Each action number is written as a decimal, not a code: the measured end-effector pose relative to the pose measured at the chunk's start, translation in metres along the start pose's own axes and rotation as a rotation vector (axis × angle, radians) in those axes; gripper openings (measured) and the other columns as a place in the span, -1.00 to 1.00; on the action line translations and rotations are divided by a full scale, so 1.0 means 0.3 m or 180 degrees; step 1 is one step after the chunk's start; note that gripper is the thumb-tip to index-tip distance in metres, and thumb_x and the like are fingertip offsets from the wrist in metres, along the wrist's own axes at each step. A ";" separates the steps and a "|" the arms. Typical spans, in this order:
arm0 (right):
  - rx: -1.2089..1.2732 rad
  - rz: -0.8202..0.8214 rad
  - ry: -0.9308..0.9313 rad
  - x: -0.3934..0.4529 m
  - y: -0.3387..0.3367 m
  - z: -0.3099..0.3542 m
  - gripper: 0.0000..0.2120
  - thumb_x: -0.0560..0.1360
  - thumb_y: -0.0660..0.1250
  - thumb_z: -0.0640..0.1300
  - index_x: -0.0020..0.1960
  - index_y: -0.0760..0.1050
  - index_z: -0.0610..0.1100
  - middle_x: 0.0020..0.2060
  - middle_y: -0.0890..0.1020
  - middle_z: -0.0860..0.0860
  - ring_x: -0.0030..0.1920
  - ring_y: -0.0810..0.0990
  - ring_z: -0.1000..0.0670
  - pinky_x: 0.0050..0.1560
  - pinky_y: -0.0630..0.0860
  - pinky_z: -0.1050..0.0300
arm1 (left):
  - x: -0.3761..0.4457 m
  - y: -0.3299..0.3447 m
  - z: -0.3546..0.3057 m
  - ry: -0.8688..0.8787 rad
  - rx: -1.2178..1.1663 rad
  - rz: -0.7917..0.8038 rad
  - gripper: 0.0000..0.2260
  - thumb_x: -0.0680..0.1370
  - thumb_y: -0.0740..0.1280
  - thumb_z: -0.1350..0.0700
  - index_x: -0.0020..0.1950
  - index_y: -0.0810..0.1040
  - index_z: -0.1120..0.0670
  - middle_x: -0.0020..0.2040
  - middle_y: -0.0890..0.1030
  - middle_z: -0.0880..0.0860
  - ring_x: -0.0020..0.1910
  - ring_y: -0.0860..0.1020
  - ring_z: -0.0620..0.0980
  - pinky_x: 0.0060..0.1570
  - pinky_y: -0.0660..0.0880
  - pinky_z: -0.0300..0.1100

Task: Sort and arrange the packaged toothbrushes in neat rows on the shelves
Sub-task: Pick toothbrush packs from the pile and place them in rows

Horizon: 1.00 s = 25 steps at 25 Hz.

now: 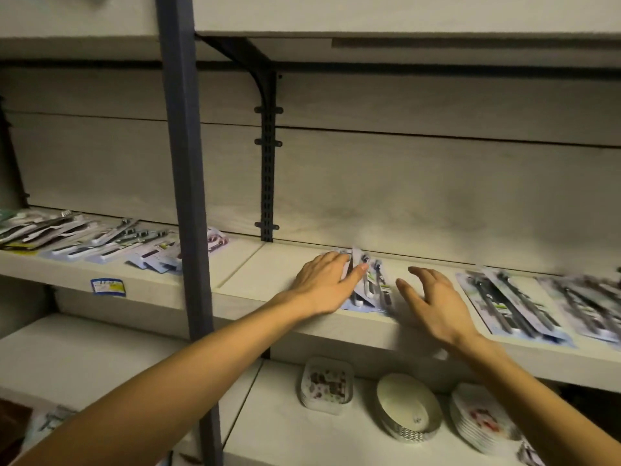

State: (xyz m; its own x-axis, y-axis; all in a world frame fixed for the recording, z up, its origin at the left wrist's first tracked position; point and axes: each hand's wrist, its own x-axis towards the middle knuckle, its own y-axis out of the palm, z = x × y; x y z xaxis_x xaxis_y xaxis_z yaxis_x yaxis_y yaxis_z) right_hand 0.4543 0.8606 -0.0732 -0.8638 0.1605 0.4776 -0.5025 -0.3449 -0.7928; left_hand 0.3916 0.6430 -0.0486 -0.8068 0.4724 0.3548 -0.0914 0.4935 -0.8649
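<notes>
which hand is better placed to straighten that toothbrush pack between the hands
Left. The left hand already rests on the toothbrush pack, fingers on its left edge. The right hand hovers open beside it, apparently not touching.

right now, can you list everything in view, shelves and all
toothbrush packs under the hands: a few, blue-white cards, middle shelf centre
toothbrush packs, right: several overlapping, blurred, same shelf to the right
toothbrush packs, left: a fanned row, pale cards, left bay
price label: one, blue, left shelf edge
shelf post: one, grey-blue, upright between bays
bracket rail: one, black, back panel
plate stacks: three, white with patterns, lower shelf
left hand: fingers straight, resting on the centre packs
right hand: fingers spread, held above the shelf beside those packs
</notes>
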 end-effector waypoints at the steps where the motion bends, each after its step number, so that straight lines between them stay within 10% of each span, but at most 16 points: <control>1: -0.0058 -0.0033 -0.0001 -0.007 -0.019 -0.017 -0.48 0.62 0.20 0.16 0.44 0.41 -0.15 0.38 0.49 -0.16 0.39 0.41 -0.17 0.39 0.34 -0.06 | 0.007 0.011 -0.024 0.0065 0.0018 -0.0018 -0.43 0.66 0.00 -0.28 0.48 0.40 0.07 0.49 0.41 0.04 0.44 0.37 0.07 0.39 0.30 -0.02; 10: -0.0365 -0.0331 0.0759 -0.135 -0.281 -0.342 -0.41 0.57 0.32 0.07 0.49 0.31 -0.20 0.39 0.46 -0.19 0.36 0.43 -0.18 0.33 0.40 -0.07 | 0.125 0.163 -0.372 0.0920 0.0045 0.0326 -0.52 0.63 0.23 -0.12 0.51 0.36 0.05 0.50 0.40 0.02 0.45 0.38 0.06 0.37 0.37 -0.03; 19: -0.0362 0.0584 0.1378 -0.156 -0.307 -0.488 -0.35 0.51 0.17 0.42 0.26 0.40 -0.13 0.17 0.61 -0.16 0.11 0.57 -0.13 0.17 0.53 -0.03 | 0.172 0.394 -0.555 0.0432 0.0083 0.1149 -0.44 0.65 0.01 -0.28 0.59 0.14 -0.06 0.44 0.46 0.11 0.31 0.49 0.14 0.24 0.48 0.08; 25: 0.0042 0.0576 0.1378 -0.139 -0.325 -0.518 -0.38 0.52 0.29 0.29 0.33 0.36 -0.17 0.21 0.60 -0.16 0.16 0.58 -0.15 0.18 0.52 -0.01 | 0.210 0.412 -0.630 -0.0040 -0.0435 0.1353 -0.46 0.67 -0.06 -0.25 0.63 -0.04 -0.15 0.58 0.30 0.06 0.47 0.37 0.15 0.34 0.36 -0.04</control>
State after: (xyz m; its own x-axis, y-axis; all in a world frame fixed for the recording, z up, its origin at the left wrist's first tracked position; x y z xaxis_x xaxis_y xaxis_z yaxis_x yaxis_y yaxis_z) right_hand 0.5336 1.0313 -0.0747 -0.8751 0.4667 0.1281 -0.3442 -0.4142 -0.8426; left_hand 0.4398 0.8719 -0.0660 -0.7632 0.6456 -0.0273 0.3273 0.3497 -0.8778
